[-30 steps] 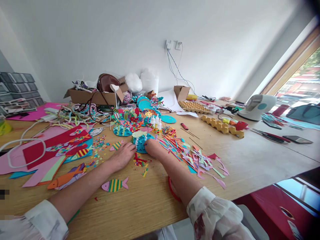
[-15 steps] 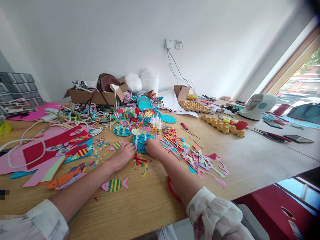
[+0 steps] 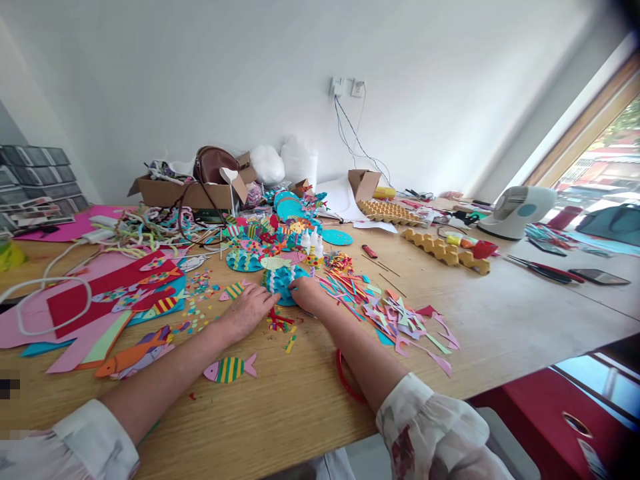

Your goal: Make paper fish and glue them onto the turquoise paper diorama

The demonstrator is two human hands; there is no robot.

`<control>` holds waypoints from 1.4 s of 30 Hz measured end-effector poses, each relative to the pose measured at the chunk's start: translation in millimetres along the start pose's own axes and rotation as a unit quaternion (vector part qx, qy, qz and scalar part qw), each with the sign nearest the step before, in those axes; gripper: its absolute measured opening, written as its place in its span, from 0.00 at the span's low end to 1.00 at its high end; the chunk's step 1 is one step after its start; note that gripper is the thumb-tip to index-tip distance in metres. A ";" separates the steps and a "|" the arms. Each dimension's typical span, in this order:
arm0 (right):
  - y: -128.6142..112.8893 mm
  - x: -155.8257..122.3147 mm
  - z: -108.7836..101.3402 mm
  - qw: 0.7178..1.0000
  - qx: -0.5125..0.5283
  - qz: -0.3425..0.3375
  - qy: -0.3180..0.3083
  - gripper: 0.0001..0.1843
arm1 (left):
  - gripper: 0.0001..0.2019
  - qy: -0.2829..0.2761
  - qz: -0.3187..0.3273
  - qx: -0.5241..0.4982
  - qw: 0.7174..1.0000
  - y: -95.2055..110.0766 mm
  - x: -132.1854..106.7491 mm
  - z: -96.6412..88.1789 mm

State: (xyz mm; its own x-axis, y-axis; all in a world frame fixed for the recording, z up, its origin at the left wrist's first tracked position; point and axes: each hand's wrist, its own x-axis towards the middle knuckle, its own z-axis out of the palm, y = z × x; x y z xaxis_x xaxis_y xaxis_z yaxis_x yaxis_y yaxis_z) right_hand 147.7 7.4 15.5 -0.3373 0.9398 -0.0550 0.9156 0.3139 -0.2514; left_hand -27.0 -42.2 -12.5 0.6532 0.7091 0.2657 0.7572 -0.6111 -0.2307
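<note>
A blue craft piece, with bumps like a painted egg tray, a round blue base and upright wavy strips, sits between my hands. My left hand grips its near left edge, fingers bent against the base. From the right, my right hand reaches into it with closed fingertips; whatever they pinch is hidden. A pale spotted paper fish stands at the back of the piece. Red paper strips lie just in front. Nearer me is a pink paper fish with green and yellow stripes.
Paper scraps spread to the right, beside thin sticks. White glue bottles stand behind the piece. Yellow egg-tray strips lie farther right. Coloured sheets and a white cable cover the left. A red ring lies under my right forearm.
The fingers of my left hand have shifted slightly right, over the base's edge. My right hand stays at the blue piece with barely any movement.
</note>
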 end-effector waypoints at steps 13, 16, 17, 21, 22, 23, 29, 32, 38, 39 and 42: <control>1.0 -3.4 0.6 0.999 -0.010 -0.003 0.035 0.17 | 0.15 -0.025 0.004 0.031 0.999 1.5 3.6 -0.1; 0.4 -3.8 0.2 0.999 -0.011 0.002 0.038 0.16 | 0.15 -0.026 0.003 0.031 0.999 1.9 3.8 -1.0; 0.1 -3.9 0.2 0.999 -0.012 0.004 0.040 0.16 | 0.15 -0.026 0.004 0.033 0.999 2.1 3.8 -1.5; -0.3 -4.8 0.3 0.999 -0.015 0.009 0.049 0.15 | 0.15 -0.033 0.003 0.039 0.999 3.3 3.9 -3.9; -0.1 -5.1 0.2 0.998 -0.017 0.011 0.053 0.16 | 0.15 -0.034 0.002 0.040 0.999 3.7 3.9 -4.5; 0.1 -5.4 0.0 0.998 -0.018 0.013 0.056 0.16 | 0.15 -0.036 0.000 0.041 0.999 4.1 3.8 -5.1; 0.7 -8.8 -3.6 0.998 -0.027 0.020 0.058 0.18 | 0.16 -0.039 -0.007 0.046 0.998 5.3 1.8 -5.7; 0.0 -10.7 -3.5 0.998 -0.030 0.007 0.049 0.18 | 0.16 -0.036 -0.007 0.045 0.998 5.6 0.9 -4.9; -1.3 -10.7 -0.8 0.998 -0.047 -0.012 0.032 0.19 | 0.17 -0.043 -0.013 0.048 0.998 6.8 0.4 -6.0; -1.8 -10.7 -1.1 0.998 -0.050 -0.013 0.028 0.19 | 0.17 -0.044 -0.012 0.049 0.998 6.9 0.2 -6.1; -4.5 -11.0 -3.7 0.998 -0.063 -0.009 0.014 0.18 | 0.17 -0.041 -0.013 0.050 0.998 7.1 -0.6 -6.2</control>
State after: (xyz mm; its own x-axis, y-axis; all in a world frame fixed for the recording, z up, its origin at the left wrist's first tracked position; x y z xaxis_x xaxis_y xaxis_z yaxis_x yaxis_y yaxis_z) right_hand 148.1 -3.9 20.8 -0.3497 0.9365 -0.0248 0.9301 0.3439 -0.1295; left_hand -22.0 -49.1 -8.6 0.6285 0.7528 0.1957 0.7667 -0.5571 -0.3191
